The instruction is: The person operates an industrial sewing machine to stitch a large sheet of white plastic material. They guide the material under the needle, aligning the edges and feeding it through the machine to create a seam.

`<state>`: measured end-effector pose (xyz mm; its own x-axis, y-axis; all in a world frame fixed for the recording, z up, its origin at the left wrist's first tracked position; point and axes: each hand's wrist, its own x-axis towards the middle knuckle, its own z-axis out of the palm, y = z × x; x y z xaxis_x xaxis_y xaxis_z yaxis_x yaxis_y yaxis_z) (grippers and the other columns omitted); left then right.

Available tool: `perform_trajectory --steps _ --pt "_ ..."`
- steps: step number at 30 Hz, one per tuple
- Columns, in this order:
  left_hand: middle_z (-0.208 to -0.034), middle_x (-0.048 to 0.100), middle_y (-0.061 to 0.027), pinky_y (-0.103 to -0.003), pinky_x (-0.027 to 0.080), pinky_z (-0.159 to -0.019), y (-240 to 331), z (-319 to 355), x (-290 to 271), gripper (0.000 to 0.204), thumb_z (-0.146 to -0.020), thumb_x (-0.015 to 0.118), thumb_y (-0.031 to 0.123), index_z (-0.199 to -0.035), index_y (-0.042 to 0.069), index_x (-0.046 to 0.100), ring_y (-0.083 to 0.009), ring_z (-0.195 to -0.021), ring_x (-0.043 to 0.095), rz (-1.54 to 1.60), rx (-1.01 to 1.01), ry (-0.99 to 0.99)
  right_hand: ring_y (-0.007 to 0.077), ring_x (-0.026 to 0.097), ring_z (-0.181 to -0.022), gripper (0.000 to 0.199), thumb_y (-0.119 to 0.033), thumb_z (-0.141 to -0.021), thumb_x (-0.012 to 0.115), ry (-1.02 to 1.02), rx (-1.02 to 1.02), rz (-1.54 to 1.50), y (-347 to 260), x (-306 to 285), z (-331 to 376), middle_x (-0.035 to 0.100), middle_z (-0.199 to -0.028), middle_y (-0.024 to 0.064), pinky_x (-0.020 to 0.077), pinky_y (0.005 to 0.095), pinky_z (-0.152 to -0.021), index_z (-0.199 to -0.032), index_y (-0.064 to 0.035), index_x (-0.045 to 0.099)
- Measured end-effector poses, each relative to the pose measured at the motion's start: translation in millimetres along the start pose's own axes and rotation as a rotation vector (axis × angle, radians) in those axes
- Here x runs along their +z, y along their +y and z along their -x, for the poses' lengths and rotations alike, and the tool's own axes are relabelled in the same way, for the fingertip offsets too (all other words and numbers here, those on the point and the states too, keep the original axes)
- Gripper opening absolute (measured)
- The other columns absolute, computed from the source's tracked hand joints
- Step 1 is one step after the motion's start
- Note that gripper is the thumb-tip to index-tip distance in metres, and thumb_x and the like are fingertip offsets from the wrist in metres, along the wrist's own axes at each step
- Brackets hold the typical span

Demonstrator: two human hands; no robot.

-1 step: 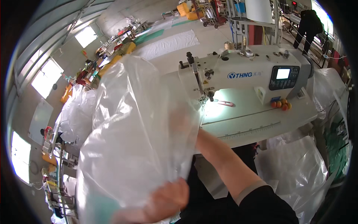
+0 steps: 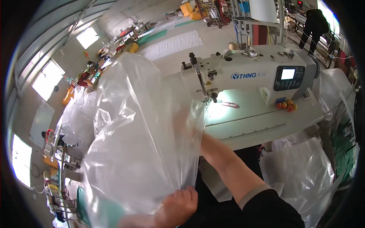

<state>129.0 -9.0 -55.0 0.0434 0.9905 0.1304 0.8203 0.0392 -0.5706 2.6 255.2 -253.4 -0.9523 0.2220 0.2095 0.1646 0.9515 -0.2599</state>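
Note:
A large clear plastic sheet [image 2: 125,152], crumpled and glossy, hangs in front of me at the left of the sewing machine [image 2: 247,72]. At its lower edge my left hand [image 2: 176,207] is closed in a fist on the plastic. My right hand [image 2: 185,123] is behind the sheet, near the left end of the machine table [image 2: 247,129]. Only a blurred shape of it shows through the film, so its fingers cannot be made out. Beside the lit needle area lies a pink-handled tool [image 2: 229,105], apart from both hands.
Several small orange-red round fruits [image 2: 285,105] sit by the machine's base. More clear plastic [image 2: 300,174] is heaped below the table at right, and another pile [image 2: 78,114] stands at left. A person in dark clothes [image 2: 315,28] is at the far right. White cloth [image 2: 171,45] lies on the floor behind.
My left hand has moved slightly right, and the plastic's lower left side has shifted right with it, uncovering a bit of green at lower left. My right forearm has barely moved.

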Motion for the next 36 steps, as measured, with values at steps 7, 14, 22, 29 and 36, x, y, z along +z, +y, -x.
perform_trajectory --steps 7,14,22,29,36 --pt "-0.070 0.060 -0.0061 -0.033 0.049 -0.054 36.6 79.0 77.8 0.012 -0.087 0.057 0.013 -0.076 0.010 0.055 -0.0250 -0.065 0.062 0.438 -0.239 -0.219 0.0350 0.045 -0.123 0.054 -0.035 -0.081 0.067 0.184 -0.125 0.166 -128.8 51.9 145.9 0.053 -0.125 0.0146 0.0340 0.0507 -0.104 -0.128 -0.0090 0.055" --pt "-0.071 0.064 -0.0139 -0.038 0.049 -0.055 28.7 86.8 49.5 0.006 -0.085 0.064 0.005 -0.090 0.001 0.065 -0.0297 -0.062 0.064 1.054 -0.631 0.072 0.0305 0.064 -0.084 0.034 -0.033 -0.075 0.076 0.022 0.129 -0.883 -101.6 51.4 259.4 0.066 -0.085 0.0139 0.0509 0.0389 -0.072 -0.085 -0.0019 0.068" --pt "-0.074 0.066 -0.0173 -0.035 0.051 -0.056 86.1 76.6 38.0 0.014 -0.082 0.065 0.001 -0.095 -0.001 0.068 -0.0305 -0.062 0.066 0.998 -0.434 0.122 0.0256 0.064 -0.081 0.043 -0.013 -0.075 0.072 0.719 0.471 -1.241 -83.2 53.8 200.7 0.064 -0.091 0.0157 0.0506 0.0369 -0.074 -0.110 0.0011 0.051" --pt "-0.062 0.059 -0.0127 -0.038 0.046 -0.047 95.0 91.7 51.6 0.024 -0.081 0.066 0.002 -0.105 -0.003 0.066 -0.0290 -0.052 0.059 0.765 -0.339 0.145 0.0208 0.063 -0.070 0.022 0.004 -0.074 0.056 0.262 0.825 -1.716 -123.5 47.7 231.0 0.064 -0.081 0.0122 0.0498 0.0306 -0.067 -0.096 0.0024 0.058" --pt "-0.061 0.057 -0.0078 -0.036 0.045 -0.045 106.4 85.5 40.5 0.029 -0.080 0.065 0.005 -0.109 -0.001 0.065 -0.0238 -0.048 0.056 0.721 -0.262 0.117 0.0176 0.062 -0.069 0.020 0.006 -0.075 0.056 -0.143 0.548 -2.234 -108.0 19.3 287.1 0.064 -0.078 0.0085 0.0498 0.0272 -0.064 -0.093 0.0002 0.061"
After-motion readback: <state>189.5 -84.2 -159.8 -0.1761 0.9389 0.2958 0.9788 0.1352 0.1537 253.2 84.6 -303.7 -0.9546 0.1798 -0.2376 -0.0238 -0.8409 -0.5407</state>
